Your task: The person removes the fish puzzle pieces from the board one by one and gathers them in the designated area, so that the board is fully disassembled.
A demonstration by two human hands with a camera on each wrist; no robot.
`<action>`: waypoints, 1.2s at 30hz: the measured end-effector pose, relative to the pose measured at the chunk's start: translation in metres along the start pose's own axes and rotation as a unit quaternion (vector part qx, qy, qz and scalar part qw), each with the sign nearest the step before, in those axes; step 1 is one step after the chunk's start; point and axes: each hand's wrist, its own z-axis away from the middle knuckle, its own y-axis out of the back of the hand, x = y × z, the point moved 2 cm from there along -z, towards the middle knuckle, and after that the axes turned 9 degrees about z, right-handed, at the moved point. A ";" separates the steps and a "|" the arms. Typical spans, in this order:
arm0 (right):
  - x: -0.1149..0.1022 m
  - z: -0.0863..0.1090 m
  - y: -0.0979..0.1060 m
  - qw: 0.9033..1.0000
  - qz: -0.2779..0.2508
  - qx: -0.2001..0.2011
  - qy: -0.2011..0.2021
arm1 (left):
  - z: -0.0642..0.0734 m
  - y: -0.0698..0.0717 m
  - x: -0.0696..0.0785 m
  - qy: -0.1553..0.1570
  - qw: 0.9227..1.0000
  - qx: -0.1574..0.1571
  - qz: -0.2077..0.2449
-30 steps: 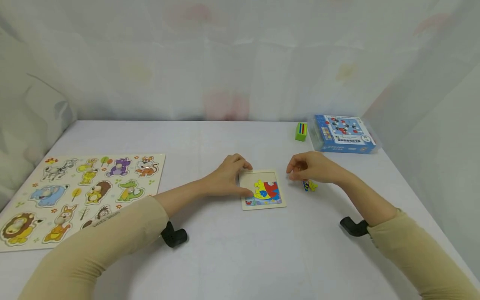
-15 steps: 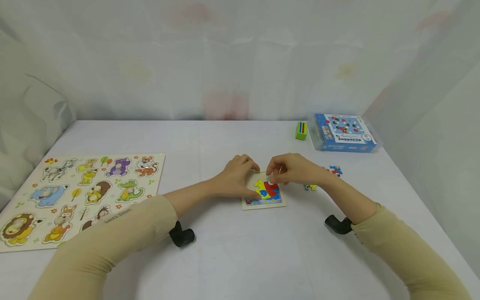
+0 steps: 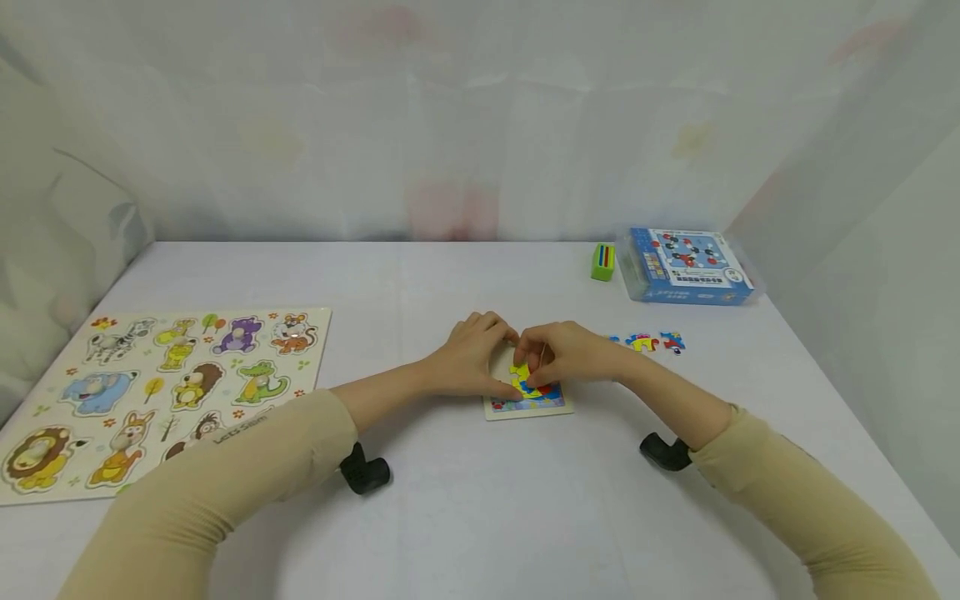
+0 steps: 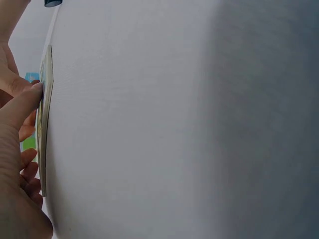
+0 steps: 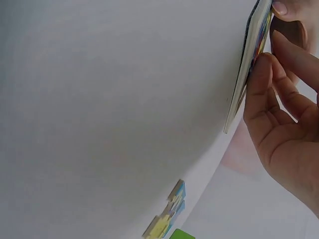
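Observation:
A small square wooden puzzle board [image 3: 562, 409] lies in the middle of the table, its picture in red, yellow and blue. My left hand [image 3: 471, 357] grips the board's left side, the thumb over its near part and the fingers around the far edge. In the left wrist view, that thumb [image 4: 35, 92] presses on the board's face. The right hand [image 3: 566, 350] bends over the board from the right, fingers curled and fingertips at the picture. In the right wrist view, the right hand [image 5: 286, 114] touches the board's face; whether a piece sits between its fingertips is hidden.
Loose puzzle pieces [image 3: 642, 342] lie right of the board, partly behind the right forearm. A large animal puzzle board [image 3: 318, 333] covers the table's left side. A green block [image 3: 603, 262] and a blue box [image 3: 690, 265] stand at the back right.
My right hand has moved left from beside the loose pieces to over the board, uncovering pieces behind it. The left hand has shifted slightly right on the board.

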 end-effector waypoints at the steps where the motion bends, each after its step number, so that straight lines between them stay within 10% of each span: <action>1: 0.000 0.000 -0.001 1.000 0.000 0.000 -0.001 | 0.000 0.000 -0.001 -0.001 1.000 0.001 -0.001; 36: -0.001 -0.002 -0.008 0.999 0.033 0.037 0.021 | 0.001 -0.002 -0.008 -0.019 1.000 0.007 -0.002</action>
